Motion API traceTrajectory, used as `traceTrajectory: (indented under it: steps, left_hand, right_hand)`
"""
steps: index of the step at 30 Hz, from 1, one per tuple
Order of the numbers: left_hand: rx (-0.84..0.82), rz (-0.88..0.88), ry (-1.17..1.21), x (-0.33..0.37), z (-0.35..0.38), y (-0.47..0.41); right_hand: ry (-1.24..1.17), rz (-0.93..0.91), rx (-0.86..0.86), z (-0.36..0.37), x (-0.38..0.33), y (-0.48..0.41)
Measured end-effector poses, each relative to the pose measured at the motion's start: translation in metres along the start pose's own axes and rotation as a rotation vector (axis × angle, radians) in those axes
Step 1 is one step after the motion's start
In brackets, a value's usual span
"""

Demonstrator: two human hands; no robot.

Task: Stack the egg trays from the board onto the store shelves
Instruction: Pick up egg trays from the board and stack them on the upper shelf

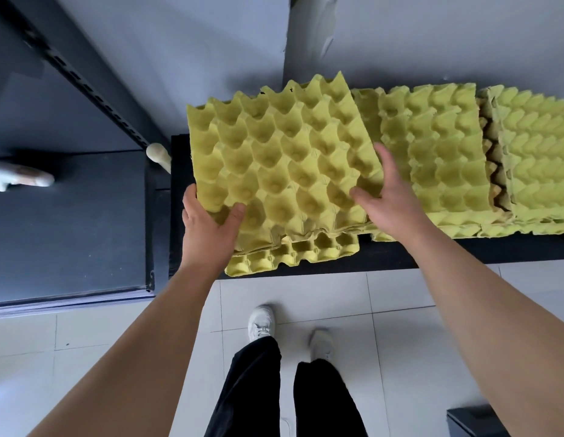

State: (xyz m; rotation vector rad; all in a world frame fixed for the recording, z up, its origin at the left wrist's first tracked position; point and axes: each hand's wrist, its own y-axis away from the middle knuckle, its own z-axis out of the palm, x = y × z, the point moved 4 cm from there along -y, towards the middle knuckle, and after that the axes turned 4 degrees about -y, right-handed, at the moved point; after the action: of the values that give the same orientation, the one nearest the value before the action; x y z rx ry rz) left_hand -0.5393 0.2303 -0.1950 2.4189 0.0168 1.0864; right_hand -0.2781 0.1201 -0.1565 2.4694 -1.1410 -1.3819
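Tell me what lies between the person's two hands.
In the head view, raised yellow egg trays span the gap: the left hand grips their near left corner, the right hand holds their right edge.

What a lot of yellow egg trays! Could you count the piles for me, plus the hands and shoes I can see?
Tray piles lying on the board: 3
Held bunch of trays: 1
Hands: 2, left hand, right hand
Shoes: 2
Total: 8
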Motion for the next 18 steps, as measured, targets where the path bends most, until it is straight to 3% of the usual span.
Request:
traceTrajectory:
  steps: [9, 18]
  left_hand:
    - [0.125, 0.024, 0.041, 0.035, -0.062, 0.077]
    - [0.365, 0.089, 0.096, 0.064, -0.144, 0.225]
  right_hand:
    - [0.071, -0.072, 0.049, -0.036, -0.04, 0.056]
    - [0.057, -0.315, 0.08, -0.09, -0.113, 0.183]
